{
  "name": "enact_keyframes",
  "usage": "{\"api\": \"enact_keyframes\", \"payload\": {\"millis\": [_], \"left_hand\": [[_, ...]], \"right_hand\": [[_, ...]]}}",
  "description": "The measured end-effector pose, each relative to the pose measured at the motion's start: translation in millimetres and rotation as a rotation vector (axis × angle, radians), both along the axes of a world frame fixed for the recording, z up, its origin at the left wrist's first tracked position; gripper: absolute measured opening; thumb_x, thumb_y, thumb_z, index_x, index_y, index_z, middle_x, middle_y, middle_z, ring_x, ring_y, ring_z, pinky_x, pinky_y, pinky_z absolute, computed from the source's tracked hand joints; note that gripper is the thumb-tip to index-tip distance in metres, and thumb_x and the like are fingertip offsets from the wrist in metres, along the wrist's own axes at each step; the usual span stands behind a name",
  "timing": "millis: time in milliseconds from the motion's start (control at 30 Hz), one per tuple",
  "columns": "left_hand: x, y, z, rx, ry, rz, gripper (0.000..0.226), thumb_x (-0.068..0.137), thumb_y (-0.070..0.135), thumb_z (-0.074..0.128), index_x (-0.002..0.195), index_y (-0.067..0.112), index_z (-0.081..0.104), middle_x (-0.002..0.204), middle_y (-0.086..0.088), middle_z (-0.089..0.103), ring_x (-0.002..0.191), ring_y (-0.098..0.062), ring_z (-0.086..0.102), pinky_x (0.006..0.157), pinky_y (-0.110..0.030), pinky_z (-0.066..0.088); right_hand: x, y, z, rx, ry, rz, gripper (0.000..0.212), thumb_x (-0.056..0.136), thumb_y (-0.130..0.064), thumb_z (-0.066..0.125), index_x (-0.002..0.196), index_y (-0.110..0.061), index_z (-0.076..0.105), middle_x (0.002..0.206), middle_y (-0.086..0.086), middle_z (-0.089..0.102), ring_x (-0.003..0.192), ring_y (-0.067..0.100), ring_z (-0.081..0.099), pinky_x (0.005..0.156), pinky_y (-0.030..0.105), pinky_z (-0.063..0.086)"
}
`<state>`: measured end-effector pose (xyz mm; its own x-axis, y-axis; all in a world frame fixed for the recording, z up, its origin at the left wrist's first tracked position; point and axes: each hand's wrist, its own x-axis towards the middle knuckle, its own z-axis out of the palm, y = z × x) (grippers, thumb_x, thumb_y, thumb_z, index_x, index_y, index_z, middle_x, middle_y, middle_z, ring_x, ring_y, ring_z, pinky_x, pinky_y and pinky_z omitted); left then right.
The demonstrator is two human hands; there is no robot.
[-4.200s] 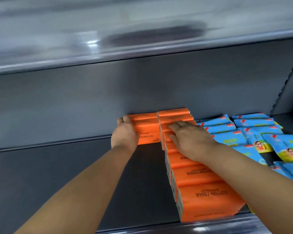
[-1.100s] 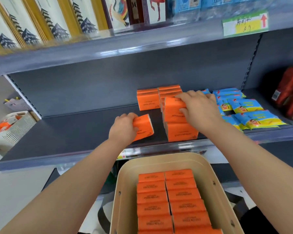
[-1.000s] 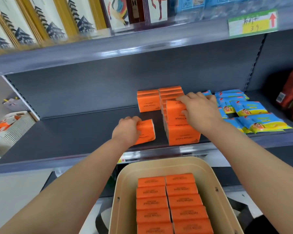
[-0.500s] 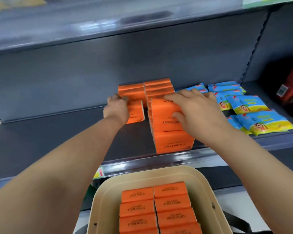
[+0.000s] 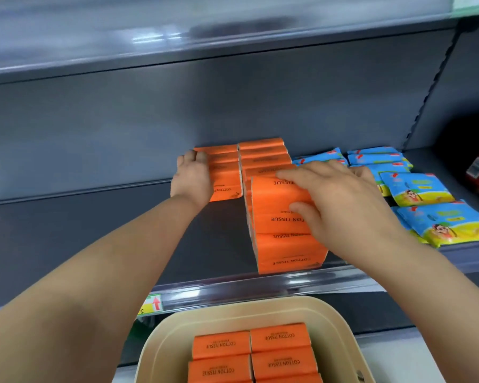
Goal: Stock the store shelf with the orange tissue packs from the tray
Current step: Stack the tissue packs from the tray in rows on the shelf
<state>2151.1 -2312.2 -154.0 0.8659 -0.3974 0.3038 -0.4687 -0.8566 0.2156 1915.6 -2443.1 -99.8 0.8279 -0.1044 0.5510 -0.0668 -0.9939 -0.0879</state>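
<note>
Reaching in: I have both arms stretched over the tray (image 5: 233, 308) and onto the shelf (image 5: 94, 239).
Left hand (image 5: 194, 178): wrapped round the left side of the end pack (image 5: 227, 186), with the fingers hooked over its top.
Left row (image 5: 221, 157): short, backed against the rear panel (image 5: 122, 128), with the end pack at its front.
Right hand (image 5: 343, 200): pinching the raised pack (image 5: 274, 192), fingers laid across its top and thumb on its near face.
Right row (image 5: 288, 244): long, running from the rear panel to just behind the front lip (image 5: 233, 286). The raised pack stands slightly above its neighbours.
Between rows: just beside each other. I cannot tell whether they touch.
Right edge: blue packs (image 5: 415, 189) lie just beside the right row, partly hidden by my right hand.
Open room: bare deck shows left of the left row and in front of it, out to the lip.
Overhead: the upper shelf (image 5: 177, 45) sits well above the pack tops.
Tray stock: orange tissue packs (image 5: 221, 345) lie in two columns, the far rim near the lip.
</note>
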Motion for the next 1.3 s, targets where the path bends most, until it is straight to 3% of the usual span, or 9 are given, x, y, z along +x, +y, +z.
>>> {"api": "enact_keyframes", "payload": {"millis": [233, 333, 600, 667, 800, 933, 1033, 1167, 1300], "left_hand": [[-2, 67, 33, -0.198, -0.012, 0.050, 0.055, 0.085, -0.008, 0.048, 0.136, 0.011, 0.041, 0.134, -0.010, 0.042, 0.127, -0.026, 0.033, 0.084, -0.038, 0.044], [1, 89, 40, -0.237, -0.016, 0.079, 0.052, 0.086, -0.006, 0.045, 0.135, 0.012, 0.042, 0.135, -0.011, 0.042, 0.128, -0.026, 0.033, 0.083, -0.038, 0.044], [-4, 88, 22, -0.197, 0.113, -0.033, 0.049, 0.090, 0.002, 0.047, 0.137, 0.014, 0.041, 0.136, -0.005, 0.042, 0.128, -0.020, 0.033, 0.076, -0.029, 0.039], [-7, 80, 14, -0.175, 0.158, -0.069, 0.048, 0.091, 0.010, 0.052, 0.138, 0.014, 0.040, 0.136, -0.005, 0.042, 0.129, -0.021, 0.034, 0.080, -0.032, 0.041], [-10, 66, 1, -0.138, 0.182, -0.173, 0.053, 0.088, 0.022, 0.061, 0.136, 0.018, 0.040, 0.133, -0.004, 0.042, 0.126, -0.024, 0.039, 0.091, -0.039, 0.045], [-14, 51, -5, -0.097, 0.167, -0.175, 0.072, 0.083, 0.026, 0.069, 0.143, 0.020, 0.030, 0.138, -0.005, 0.040, 0.125, -0.027, 0.041, 0.094, -0.042, 0.047], [-17, 38, -6, -0.064, 0.187, -0.061, 0.076, 0.079, 0.031, 0.074, 0.138, 0.013, 0.029, 0.130, -0.010, 0.048, 0.119, -0.032, 0.048, 0.088, -0.044, 0.048], [-20, 23, -9, -0.018, 0.168, 0.036, 0.061, 0.079, 0.034, 0.071, 0.122, 0.011, 0.034, 0.114, -0.010, 0.056, 0.105, -0.030, 0.057, 0.069, -0.038, 0.045], [-29, 21, -9, -0.025, 0.153, 0.070, 0.076, 0.079, 0.036, 0.073, 0.134, 0.009, 0.028, 0.132, -0.008, 0.046, 0.120, -0.028, 0.048, 0.076, -0.042, 0.049]], "right_hand": [[72, 45, 36, 0.106, 0.118, 0.100, 0.048, 0.086, -0.029, 0.062, 0.131, -0.036, 0.046, 0.129, -0.008, 0.053, 0.121, 0.021, 0.047, 0.096, 0.042, 0.036], [116, 64, 22, 0.131, 0.207, 0.145, 0.046, 0.085, -0.026, 0.063, 0.128, -0.033, 0.048, 0.130, -0.006, 0.053, 0.121, 0.022, 0.048, 0.097, 0.041, 0.037], [171, 66, -32, -0.022, 0.400, -0.016, 0.051, 0.082, -0.010, 0.061, 0.128, -0.029, 0.047, 0.130, 0.000, 0.051, 0.125, 0.021, 0.046, 0.101, 0.041, 0.032], [170, 60, -38, 0.016, 0.418, -0.018, 0.053, 0.081, -0.009, 0.062, 0.129, -0.026, 0.047, 0.130, 0.002, 0.051, 0.125, 0.023, 0.044, 0.099, 0.040, 0.034], [146, 47, -32, 0.063, 0.366, -0.024, 0.054, 0.082, -0.026, 0.067, 0.132, -0.027, 0.046, 0.132, 0.000, 0.047, 0.127, 0.023, 0.041, 0.096, 0.040, 0.036], [108, 30, -32, 0.069, 0.276, -0.075, 0.040, 0.090, -0.026, 0.056, 0.130, -0.028, 0.051, 0.132, -0.003, 0.049, 0.126, 0.021, 0.042, 0.097, 0.038, 0.034], [90, 22, -34, 0.095, 0.292, -0.106, 0.036, 0.095, -0.030, 0.047, 0.130, -0.026, 0.052, 0.134, -0.003, 0.049, 0.125, 0.022, 0.042, 0.098, 0.039, 0.033], [67, 23, -35, 0.144, 0.229, -0.077, 0.034, 0.095, -0.035, 0.048, 0.127, -0.026, 0.054, 0.133, -0.006, 0.050, 0.124, 0.020, 0.042, 0.097, 0.039, 0.033], [44, 25, -42, 0.144, 0.139, 0.011, 0.026, 0.091, -0.029, 0.057, 0.117, -0.024, 0.062, 0.124, -0.005, 0.058, 0.116, 0.022, 0.052, 0.092, 0.039, 0.039]]}}
